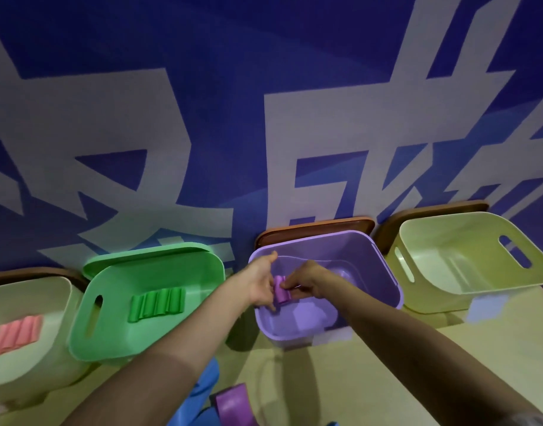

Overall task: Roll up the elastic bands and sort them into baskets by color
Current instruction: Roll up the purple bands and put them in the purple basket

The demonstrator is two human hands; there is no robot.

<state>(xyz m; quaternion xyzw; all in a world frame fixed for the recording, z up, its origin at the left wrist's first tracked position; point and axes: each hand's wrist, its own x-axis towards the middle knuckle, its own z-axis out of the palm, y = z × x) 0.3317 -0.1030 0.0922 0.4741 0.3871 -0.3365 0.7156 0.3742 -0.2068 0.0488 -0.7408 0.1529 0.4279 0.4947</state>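
At the frame's centre, over the smooth purple plastic basket (pixel 384 272), the left hand (pixel 259 284) and the right hand (pixel 308 282) both pinch one small rolled purple elastic band (pixel 281 292). Four baskets stand in a row. The green plastic basket (pixel 187 272) holds perhaps five ribbed green rolls (pixel 156 304).
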